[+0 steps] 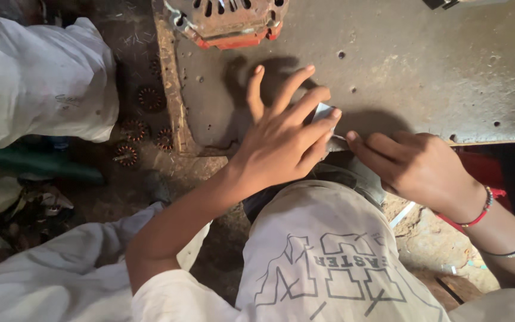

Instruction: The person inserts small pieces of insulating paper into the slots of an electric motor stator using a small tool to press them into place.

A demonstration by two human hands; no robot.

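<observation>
Hands at the near edge of the rusty grey metal bench plate (400,65): I log my left hand (281,140) spread flat, fingers wide, over a small pale paper-like strip (323,110); right hand (415,164) pinches its end, apparently. Work midway; red-rimmed motor housing (227,24) untouched.

No package, label, sign or screen shows clearly anywhere around the worn metal table (388,71). The nearest thing to one is a small whitish slip, perhaps paper or card (323,111), lying at the near edge of that table and mostly covered by the fingers of the left hand (281,140), with the right hand (415,167) touching its other end just beside the same edge; whether it is a label cannot be told. Below the table's near edge, grey block lettering sits printed on pale cloth (329,268).
</observation>
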